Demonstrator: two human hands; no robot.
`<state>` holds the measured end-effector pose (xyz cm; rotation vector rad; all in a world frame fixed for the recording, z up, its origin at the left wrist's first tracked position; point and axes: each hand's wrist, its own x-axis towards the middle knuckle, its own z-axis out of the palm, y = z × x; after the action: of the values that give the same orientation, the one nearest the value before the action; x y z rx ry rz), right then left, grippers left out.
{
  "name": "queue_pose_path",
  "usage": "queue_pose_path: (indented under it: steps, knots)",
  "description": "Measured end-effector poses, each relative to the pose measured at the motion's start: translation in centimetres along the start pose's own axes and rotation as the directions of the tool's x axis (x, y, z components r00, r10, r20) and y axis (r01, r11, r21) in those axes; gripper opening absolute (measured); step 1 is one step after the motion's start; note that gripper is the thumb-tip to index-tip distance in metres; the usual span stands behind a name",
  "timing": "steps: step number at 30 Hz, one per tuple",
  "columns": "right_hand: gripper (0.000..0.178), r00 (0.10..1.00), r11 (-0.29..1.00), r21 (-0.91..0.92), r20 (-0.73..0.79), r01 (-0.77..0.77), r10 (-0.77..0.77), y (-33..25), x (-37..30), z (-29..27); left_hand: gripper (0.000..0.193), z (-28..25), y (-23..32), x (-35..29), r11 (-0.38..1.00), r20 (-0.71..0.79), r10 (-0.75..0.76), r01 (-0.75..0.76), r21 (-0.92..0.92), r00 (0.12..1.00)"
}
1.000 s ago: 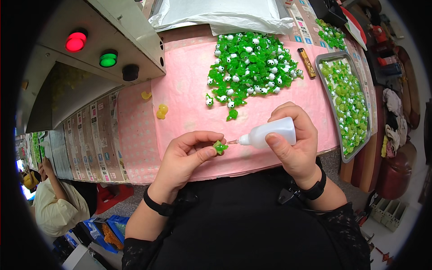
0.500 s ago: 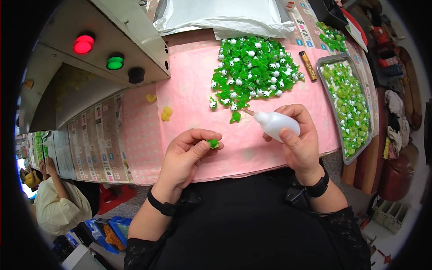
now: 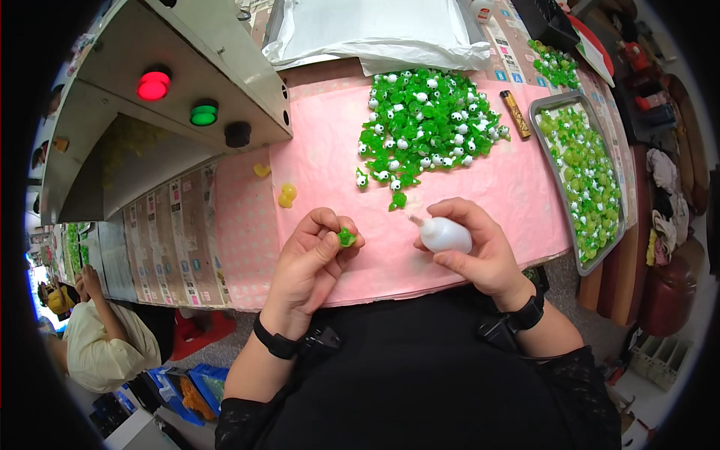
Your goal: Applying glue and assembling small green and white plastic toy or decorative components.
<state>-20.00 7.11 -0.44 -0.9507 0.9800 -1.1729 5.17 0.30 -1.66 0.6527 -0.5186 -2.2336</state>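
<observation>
While the left hand [image 3: 304,259] pinches a small green piece [image 3: 346,238] between thumb and fingers, the head view shows the right hand [image 3: 484,251] closed around a white squeeze bottle [image 3: 448,236], its thin tip pointing up and left, apart from the piece. Both are above a pink sheet [image 3: 390,281]. Beyond them lies a pile of green-and-white pieces [image 3: 431,124], with a lighter [image 3: 515,115] beside it and a filled metal tray [image 3: 600,256] at right.
</observation>
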Motion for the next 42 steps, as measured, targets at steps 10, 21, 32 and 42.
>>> queue_pose_path:
  steps: [10,21,32,42]
  knots:
    - [0.041,0.956,0.994,-0.085,0.290,0.073,-0.045,0.5,-0.2,0.8,0.018,-0.1,-0.6,-0.3,1.000,0.009,-0.013,0.013,0.017,1.000]
    - [0.036,0.828,0.805,-0.433,0.547,0.406,-0.123,0.0,1.3,0.8,0.017,-0.2,-0.4,-0.1,0.999,0.059,-0.014,0.012,0.042,0.998]
    - [0.035,0.842,0.783,-0.459,0.518,0.421,-0.149,-0.1,1.2,1.1,0.018,0.0,-0.5,-0.3,0.997,0.039,-0.019,0.017,0.070,0.999]
    - [0.035,0.849,0.797,-0.465,0.517,0.385,-0.108,-0.1,1.3,1.2,0.018,0.1,-0.6,-0.4,0.997,0.045,-0.005,0.001,0.072,0.999]
